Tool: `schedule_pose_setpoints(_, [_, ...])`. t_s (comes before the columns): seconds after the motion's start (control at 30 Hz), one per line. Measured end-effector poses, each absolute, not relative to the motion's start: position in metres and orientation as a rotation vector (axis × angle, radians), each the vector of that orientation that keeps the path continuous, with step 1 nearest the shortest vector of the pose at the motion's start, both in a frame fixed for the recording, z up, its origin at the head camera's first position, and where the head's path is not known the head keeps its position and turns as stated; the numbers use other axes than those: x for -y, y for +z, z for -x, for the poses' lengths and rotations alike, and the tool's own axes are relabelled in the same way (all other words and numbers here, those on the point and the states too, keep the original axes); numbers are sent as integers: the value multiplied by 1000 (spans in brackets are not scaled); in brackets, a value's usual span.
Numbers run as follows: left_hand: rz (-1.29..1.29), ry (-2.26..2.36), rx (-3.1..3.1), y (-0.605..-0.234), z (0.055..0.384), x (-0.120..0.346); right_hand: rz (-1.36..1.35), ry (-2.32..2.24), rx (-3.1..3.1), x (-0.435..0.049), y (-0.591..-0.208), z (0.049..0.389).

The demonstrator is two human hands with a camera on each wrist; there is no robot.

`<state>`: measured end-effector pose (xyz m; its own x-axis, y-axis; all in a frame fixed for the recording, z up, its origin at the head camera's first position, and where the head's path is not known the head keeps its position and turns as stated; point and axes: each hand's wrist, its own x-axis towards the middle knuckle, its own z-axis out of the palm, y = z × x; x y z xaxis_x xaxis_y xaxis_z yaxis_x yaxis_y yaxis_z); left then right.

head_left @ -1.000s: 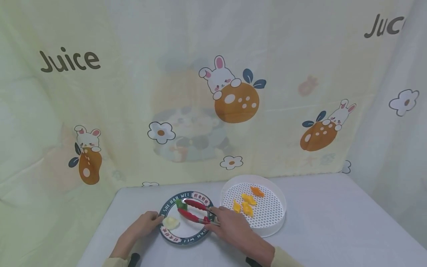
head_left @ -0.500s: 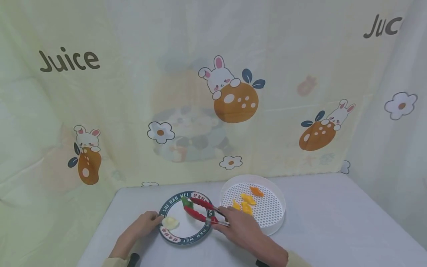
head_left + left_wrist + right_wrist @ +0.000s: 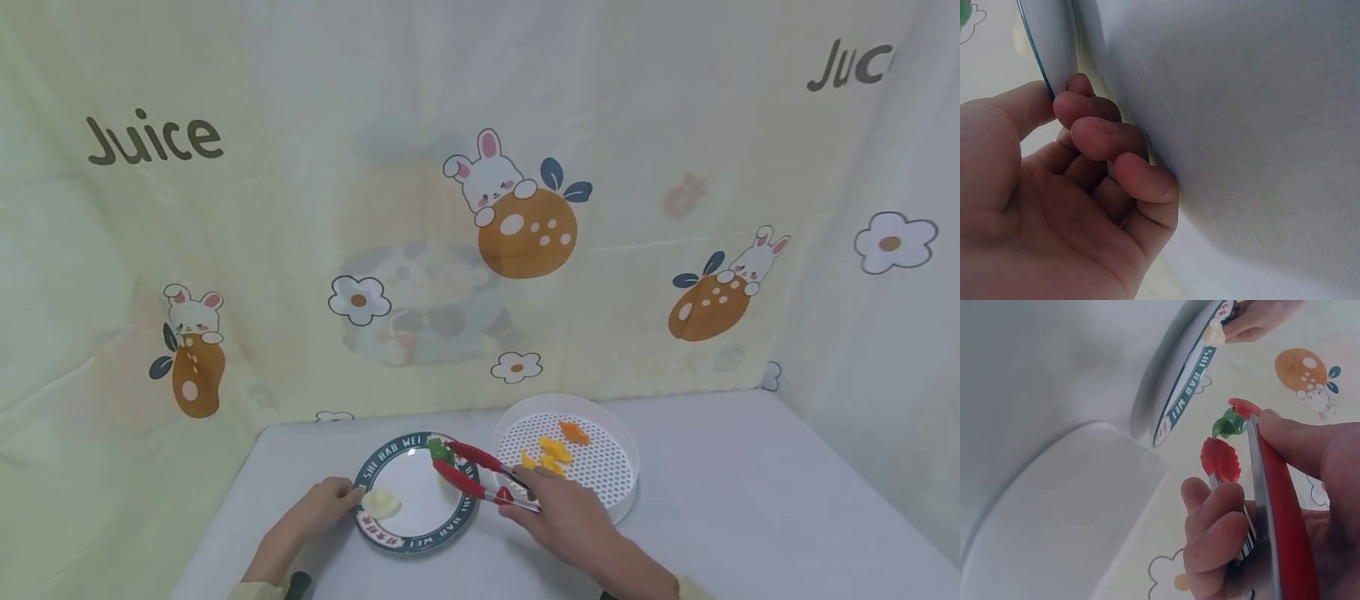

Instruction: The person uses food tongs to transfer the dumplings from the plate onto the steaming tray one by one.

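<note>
My left hand (image 3: pixel 324 504) pinches the near-left rim of a white plate (image 3: pixel 429 508) with a dark patterned border; the left wrist view shows thumb and fingertips at its edge. A pale dumpling-shaped piece (image 3: pixel 381 503) lies on the plate beside those fingers. With my right hand (image 3: pixel 568 515) I grip red-tipped metal tongs (image 3: pixel 459 480). Between their tips sits a green dumpling-shaped piece (image 3: pixel 1230 424), which overlaps the plate's far-right border in the head view. The right wrist view shows it clasped above the plate's level.
Right of the plate stands a round white perforated steamer tray (image 3: pixel 603 475) with a raised wall. Several yellow pieces (image 3: pixel 555 450) and one orange piece (image 3: pixel 574 432) lie in it. A printed curtain (image 3: pixel 637 167) hangs behind the white table (image 3: pixel 720 500).
My right hand, the tongs and the green piece have moved right, from over the plate's middle to its right border. My left hand stays at the rim.
</note>
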<state>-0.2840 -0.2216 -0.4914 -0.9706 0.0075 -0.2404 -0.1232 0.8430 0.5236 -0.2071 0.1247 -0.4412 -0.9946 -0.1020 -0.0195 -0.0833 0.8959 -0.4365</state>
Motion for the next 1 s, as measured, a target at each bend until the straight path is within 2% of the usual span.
schedule_pose_setpoints(1.0, [24,819,-2805,-493,283,224,31,-644,-3079,-190,-438,207])
